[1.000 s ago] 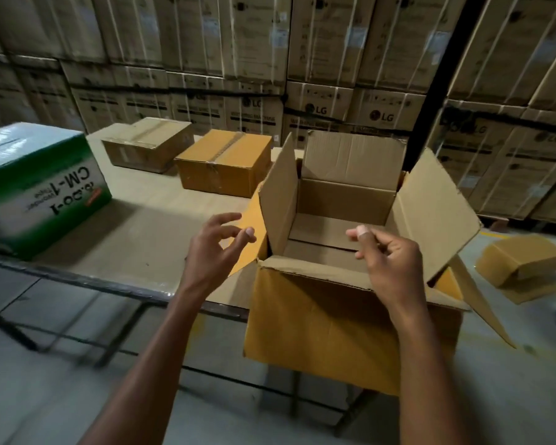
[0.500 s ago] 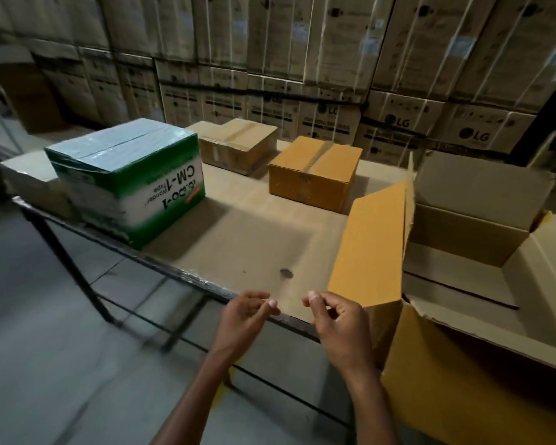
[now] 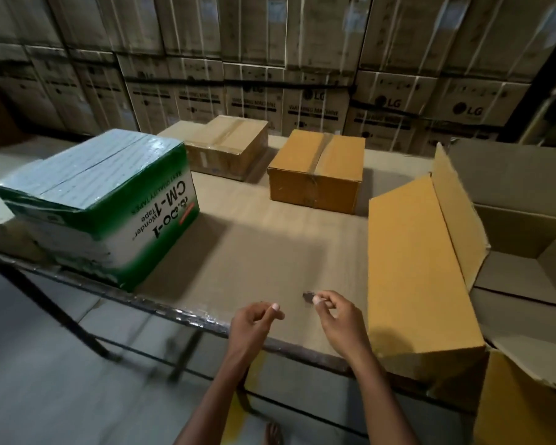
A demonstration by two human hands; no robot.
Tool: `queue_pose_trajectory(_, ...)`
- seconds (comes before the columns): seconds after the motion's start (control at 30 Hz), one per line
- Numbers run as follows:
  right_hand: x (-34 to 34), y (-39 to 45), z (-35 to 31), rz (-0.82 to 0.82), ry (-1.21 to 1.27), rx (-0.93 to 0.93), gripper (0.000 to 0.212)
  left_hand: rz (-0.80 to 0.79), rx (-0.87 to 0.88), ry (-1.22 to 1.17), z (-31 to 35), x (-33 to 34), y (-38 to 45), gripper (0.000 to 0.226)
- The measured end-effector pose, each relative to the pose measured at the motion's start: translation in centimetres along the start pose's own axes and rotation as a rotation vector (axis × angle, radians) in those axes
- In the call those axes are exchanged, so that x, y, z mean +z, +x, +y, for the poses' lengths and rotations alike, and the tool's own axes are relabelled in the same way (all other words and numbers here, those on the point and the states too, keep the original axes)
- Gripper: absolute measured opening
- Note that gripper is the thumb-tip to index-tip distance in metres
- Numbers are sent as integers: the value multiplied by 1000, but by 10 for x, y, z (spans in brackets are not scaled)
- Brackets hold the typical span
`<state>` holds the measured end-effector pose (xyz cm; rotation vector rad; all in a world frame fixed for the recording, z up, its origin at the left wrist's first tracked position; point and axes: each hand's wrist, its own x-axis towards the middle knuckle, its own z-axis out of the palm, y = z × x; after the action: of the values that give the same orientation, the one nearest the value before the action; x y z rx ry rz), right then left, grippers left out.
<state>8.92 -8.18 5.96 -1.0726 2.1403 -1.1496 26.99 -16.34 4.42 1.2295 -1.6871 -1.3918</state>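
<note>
hands off open carton [image 3: 414, 268] since one second ago; carton now at 3 o'clock, flaps up. left hand [image 3: 254, 322] and right hand [image 3: 337, 319] hover at 6 o'clock, fingers loosely curled, holding nothing; filling likely next

Two brown boxes [image 3: 315, 170], one green box [image 3: 109, 216], one open carton [image 3: 421, 271] (flaps up)

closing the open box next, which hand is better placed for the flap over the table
Right. The right hand looks empty and is beside the flap; the left hand is farther, with the right hand between.
</note>
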Motion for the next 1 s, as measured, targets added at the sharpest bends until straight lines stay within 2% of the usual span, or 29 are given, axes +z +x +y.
queue_pose_trajectory(0.27, 6, 132, 2, 62, -34, 119, 18, -97, 42, 80, 22, 4, 142, 23)
queue_pose_trajectory(0.43, -1, 217, -2, 21, -81, 189, 15, -160, 65, 128, 39, 14, 235, 20)
queue_pose_trajectory(0.67, -11, 330, -11, 12, -87, 270, 24, -249, 19, 171, 50, 17, 354, 35)
queue_pose_trajectory(0.77, -15, 373, -9, 8, -74, 321, 39, -286, 11, 210, 54, 22, 403, 40)
queue_pose_trajectory(0.87, -19, 411, -8, 62, -3, 407, 58, -212, 40, 227, 59, 28, 451, 41)
queue_pose_trajectory(1.0, -17, 453, -7, 269, 193, 463, 64, -49, 130, 242, 62, 33, 506, 32)
